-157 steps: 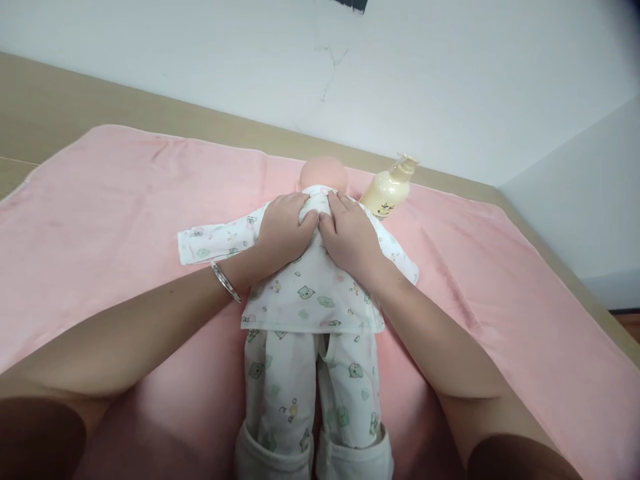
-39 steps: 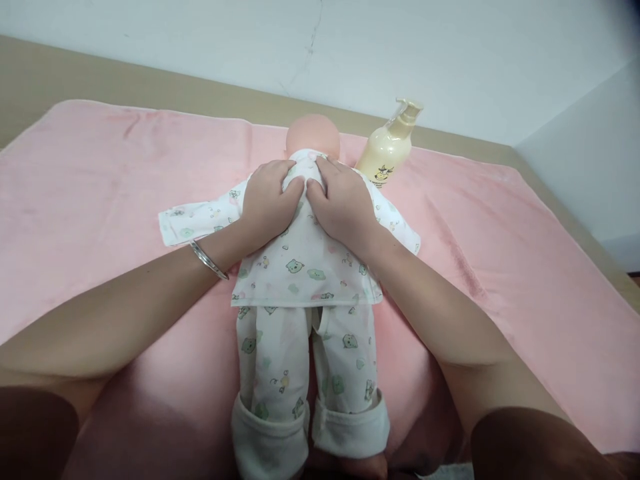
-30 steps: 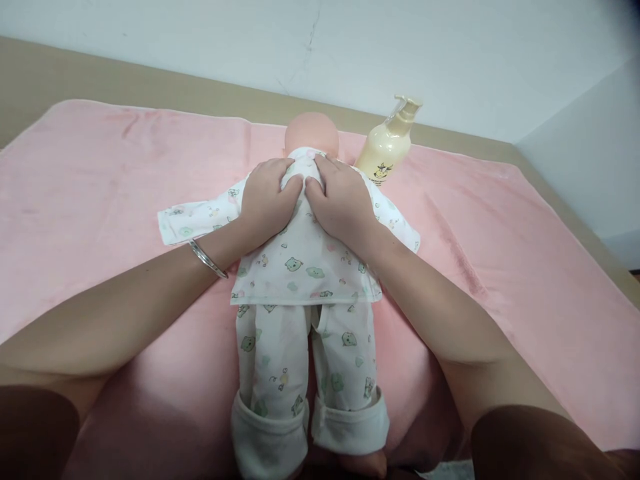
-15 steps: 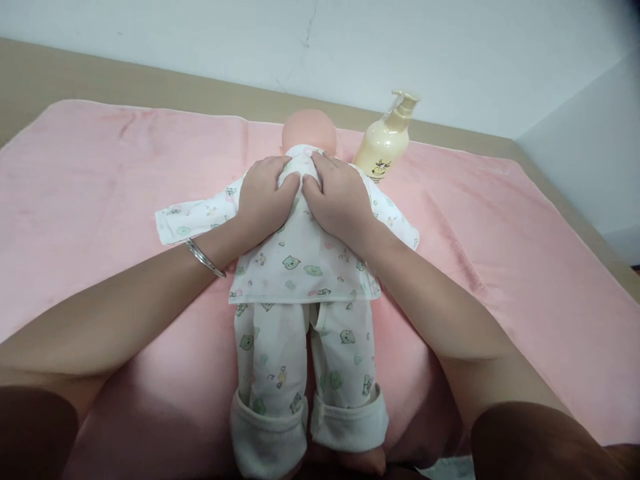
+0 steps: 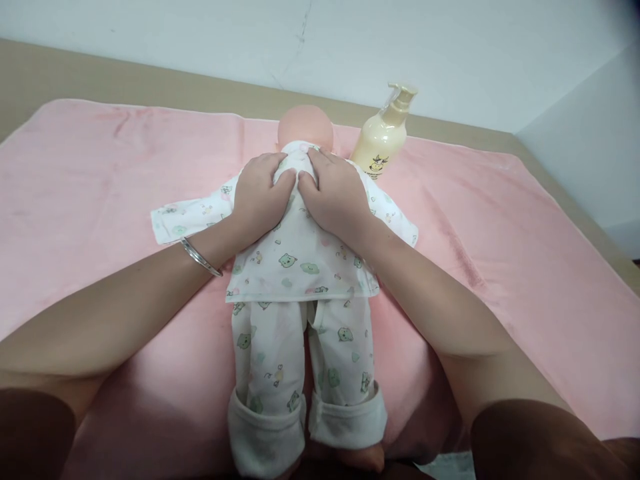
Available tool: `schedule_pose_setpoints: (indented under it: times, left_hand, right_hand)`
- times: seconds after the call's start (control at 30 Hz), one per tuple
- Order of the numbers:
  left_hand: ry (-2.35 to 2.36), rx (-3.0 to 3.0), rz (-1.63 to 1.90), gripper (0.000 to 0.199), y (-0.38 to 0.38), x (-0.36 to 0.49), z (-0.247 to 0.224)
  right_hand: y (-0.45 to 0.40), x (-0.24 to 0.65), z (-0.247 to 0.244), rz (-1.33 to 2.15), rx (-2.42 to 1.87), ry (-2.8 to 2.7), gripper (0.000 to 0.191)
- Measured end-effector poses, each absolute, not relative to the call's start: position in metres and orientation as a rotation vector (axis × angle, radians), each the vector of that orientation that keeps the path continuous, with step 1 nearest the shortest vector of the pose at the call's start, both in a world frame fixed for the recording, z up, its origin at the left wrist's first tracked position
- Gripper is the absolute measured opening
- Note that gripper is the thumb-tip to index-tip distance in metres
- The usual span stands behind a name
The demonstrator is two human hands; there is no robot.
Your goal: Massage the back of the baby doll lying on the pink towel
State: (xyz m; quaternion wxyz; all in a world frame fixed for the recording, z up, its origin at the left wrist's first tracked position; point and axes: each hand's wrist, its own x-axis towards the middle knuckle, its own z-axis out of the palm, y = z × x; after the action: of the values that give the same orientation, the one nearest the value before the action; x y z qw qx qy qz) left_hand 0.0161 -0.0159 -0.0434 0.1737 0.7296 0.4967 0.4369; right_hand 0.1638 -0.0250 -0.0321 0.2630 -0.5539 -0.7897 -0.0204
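A baby doll [image 5: 305,127] lies face down with its head away from me. It wears a white shirt [image 5: 300,267] printed with small green animals and matching trousers [image 5: 340,353] with thick rolled cuffs. Flat on the left side of its upper back rests my left hand [image 5: 260,193], fingers reaching over the shoulder; a silver bangle circles that wrist. My right hand [image 5: 340,193] lies the same way on the right side, the two thumbs near each other by the spine. Neither hand grips anything. The doll's face is hidden from me.
A pale yellow pump bottle [image 5: 383,137] with a cow picture stands tilted in view just right of the doll's head. A pink blanket [image 5: 100,173] covers most of the tan surface [image 5: 125,77]. Behind it rises a white wall [image 5: 200,40].
The whole view has shifted very slightly, so everything sits a little further up and left. Both hands stay on the doll's upper back.
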Motion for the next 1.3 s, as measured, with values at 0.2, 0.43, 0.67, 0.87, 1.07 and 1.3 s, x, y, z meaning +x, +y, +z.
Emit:
schedule_pose_setpoints:
  times: [0.2,0.43,0.67,0.87,1.07,1.3]
  left_hand:
    - [1.457,2.071,1.197,0.018,-0.0173,0.0165,-0.0416]
    - [1.466,2.072,1.186,0.017,-0.0173,0.0168,-0.0401]
    - [1.473,2.070,1.156,0.019,-0.0167,0.0175,-0.0389]
    - [1.471,2.076,1.167,0.018,-0.0170,0.0169,-0.0402]
    - [1.474,2.067,1.153,0.019,-0.0182,0.0178,-0.0380]
    - [1.486,2.073,1.164,0.018,-0.0189,0.0181,-0.0372]
  right_hand:
    - [-0.0277,0.1618,-0.0281,-0.061,-1.558,-2.164,0.049]
    - [-0.0263,0.1629,-0.0303,-0.053,-1.509,-2.145,0.049]
    - [-0.0289,0.1612,-0.0286,-0.054,-1.529,-2.138,0.049]
    - [-0.0280,0.1628,-0.0296,-0.061,-1.505,-2.141,0.049]
    - [-0.0274,0.1631,-0.0296,-0.060,-1.514,-2.148,0.048]
    - [-0.0287,0.1622,-0.0291,-0.046,-1.518,-2.135,0.049]
